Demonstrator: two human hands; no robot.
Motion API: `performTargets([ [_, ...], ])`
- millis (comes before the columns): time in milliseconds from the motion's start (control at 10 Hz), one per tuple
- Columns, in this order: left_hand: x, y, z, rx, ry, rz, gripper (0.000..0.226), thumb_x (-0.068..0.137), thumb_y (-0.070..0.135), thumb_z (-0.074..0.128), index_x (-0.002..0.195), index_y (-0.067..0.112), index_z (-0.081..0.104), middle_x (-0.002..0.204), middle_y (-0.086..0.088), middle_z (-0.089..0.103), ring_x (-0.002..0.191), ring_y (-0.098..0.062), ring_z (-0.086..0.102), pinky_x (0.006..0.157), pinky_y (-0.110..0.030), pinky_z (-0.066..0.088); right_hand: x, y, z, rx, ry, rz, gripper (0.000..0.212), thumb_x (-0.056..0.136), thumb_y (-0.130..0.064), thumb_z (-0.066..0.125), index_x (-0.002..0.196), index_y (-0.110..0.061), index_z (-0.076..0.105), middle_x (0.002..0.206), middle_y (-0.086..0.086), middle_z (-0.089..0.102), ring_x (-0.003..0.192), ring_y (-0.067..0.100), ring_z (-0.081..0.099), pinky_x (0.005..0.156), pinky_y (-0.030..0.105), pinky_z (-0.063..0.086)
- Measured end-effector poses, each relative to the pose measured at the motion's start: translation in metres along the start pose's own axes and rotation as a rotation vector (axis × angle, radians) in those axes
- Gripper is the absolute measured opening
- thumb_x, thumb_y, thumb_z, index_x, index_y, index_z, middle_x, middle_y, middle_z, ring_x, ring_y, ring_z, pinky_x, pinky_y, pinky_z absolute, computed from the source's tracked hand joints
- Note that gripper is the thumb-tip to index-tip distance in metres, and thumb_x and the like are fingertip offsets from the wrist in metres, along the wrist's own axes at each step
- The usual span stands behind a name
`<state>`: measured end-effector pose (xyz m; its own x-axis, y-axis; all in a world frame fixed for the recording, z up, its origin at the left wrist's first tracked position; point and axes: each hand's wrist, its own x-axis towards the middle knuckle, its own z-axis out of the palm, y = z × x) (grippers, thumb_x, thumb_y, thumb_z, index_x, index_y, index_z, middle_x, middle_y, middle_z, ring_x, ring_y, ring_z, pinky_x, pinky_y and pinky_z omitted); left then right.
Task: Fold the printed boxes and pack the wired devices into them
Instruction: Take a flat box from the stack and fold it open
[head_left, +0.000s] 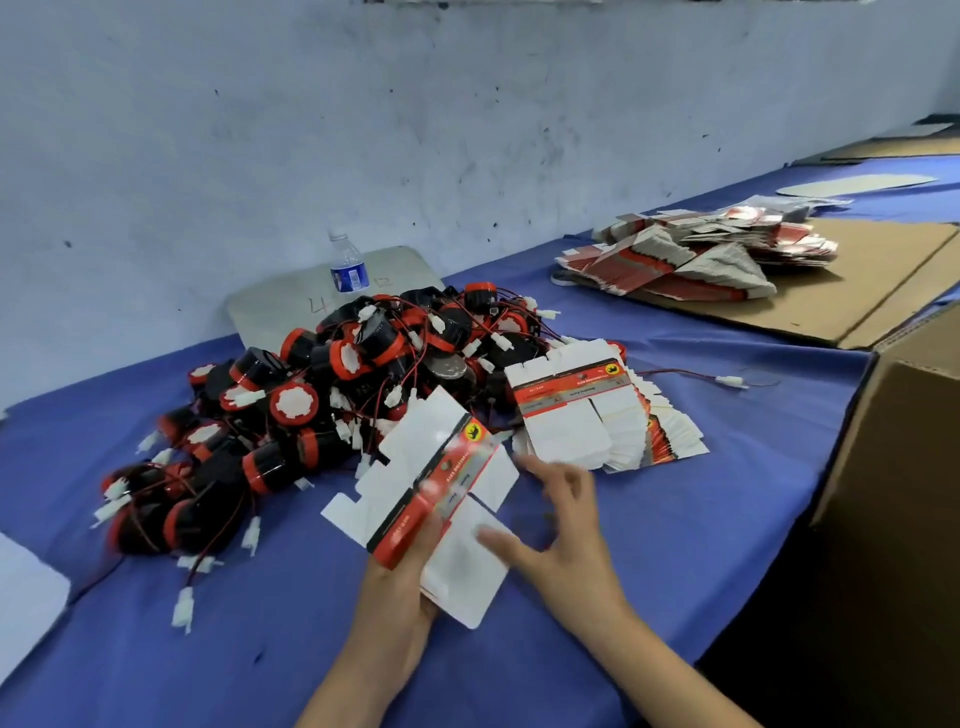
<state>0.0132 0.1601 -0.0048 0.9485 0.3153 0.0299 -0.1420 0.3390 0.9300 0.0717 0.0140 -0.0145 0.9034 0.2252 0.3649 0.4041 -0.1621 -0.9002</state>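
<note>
A flat printed box (441, 483), white with a red and black band, is held above the blue table. My left hand (400, 582) grips it from below at its near end. My right hand (561, 540) is beside the box on the right with fingers spread, its thumb against the white flap. A fanned stack of flat boxes (597, 415) lies just beyond my right hand. A heap of black and red wired devices (332, 384) with white plugs covers the table's middle left.
A water bottle (347, 265) stands behind the heap by the wall. More flat boxes (691, 260) are piled on brown cardboard (857, 280) at the far right. A large cardboard carton (898, 441) stands at the right edge. A loose wire with plug (727, 381) lies near it.
</note>
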Motion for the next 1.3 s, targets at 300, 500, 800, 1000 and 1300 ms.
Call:
performTargets([
  [300, -0.020, -0.009, 0.010, 0.375, 0.077, 0.199, 0.036, 0.065, 0.031, 0.070, 0.100, 0.033, 0.066, 0.092, 0.030, 0.070, 0.088, 0.013, 0.063, 0.064, -0.001, 0.046, -0.009, -0.005, -0.002, 0.040, 0.009, -0.214, 0.074, 0.081, -0.050, 0.068, 0.145, -0.031, 0.035, 0.133, -0.016, 0.045, 0.129, 0.006, 0.043, 0.102, 0.014, 0.038],
  [500, -0.012, -0.005, 0.000, 0.395, 0.175, 0.210, 0.033, 0.081, 0.006, 0.069, 0.106, 0.027, 0.063, 0.082, 0.024, 0.072, 0.081, 0.007, 0.067, 0.058, -0.006, 0.049, -0.014, -0.005, -0.008, 0.107, 0.043, -0.231, 0.062, 0.082, -0.053, 0.067, 0.134, -0.026, 0.047, 0.130, -0.016, 0.056, 0.124, 0.010, 0.052, 0.100, 0.021, 0.043],
  [800, -0.018, -0.006, -0.004, 0.362, -0.024, 0.310, 0.073, 0.043, 0.044, 0.078, 0.110, 0.019, 0.062, 0.097, 0.017, 0.074, 0.094, 0.000, 0.068, 0.075, -0.012, 0.051, -0.015, -0.010, -0.007, 0.133, -0.099, -0.250, 0.057, 0.086, -0.047, 0.063, 0.134, -0.022, 0.047, 0.130, -0.017, 0.055, 0.124, 0.010, 0.052, 0.100, 0.022, 0.042],
  [1000, -0.029, -0.011, 0.014, 1.052, 0.292, -0.040, 0.096, 0.063, 0.029, 0.090, 0.134, -0.005, 0.035, 0.115, -0.024, 0.054, 0.104, -0.004, 0.060, 0.085, -0.012, 0.047, -0.014, -0.013, -0.006, 0.121, -0.322, -0.187, 0.039, 0.089, -0.048, 0.052, 0.125, -0.033, 0.059, 0.127, -0.015, 0.062, 0.124, 0.009, 0.053, 0.103, 0.042, 0.042],
  [1300, -0.018, -0.011, 0.013, 0.563, -0.007, 0.454, 0.113, 0.057, 0.043, 0.079, 0.137, 0.070, 0.003, 0.146, 0.004, 0.038, 0.126, -0.012, 0.051, 0.093, -0.036, 0.053, -0.009, -0.012, -0.007, 0.469, -0.359, 0.038, 0.065, 0.078, -0.070, 0.059, 0.122, -0.023, 0.055, 0.119, -0.007, 0.064, 0.110, 0.014, 0.061, 0.084, 0.029, 0.050],
])
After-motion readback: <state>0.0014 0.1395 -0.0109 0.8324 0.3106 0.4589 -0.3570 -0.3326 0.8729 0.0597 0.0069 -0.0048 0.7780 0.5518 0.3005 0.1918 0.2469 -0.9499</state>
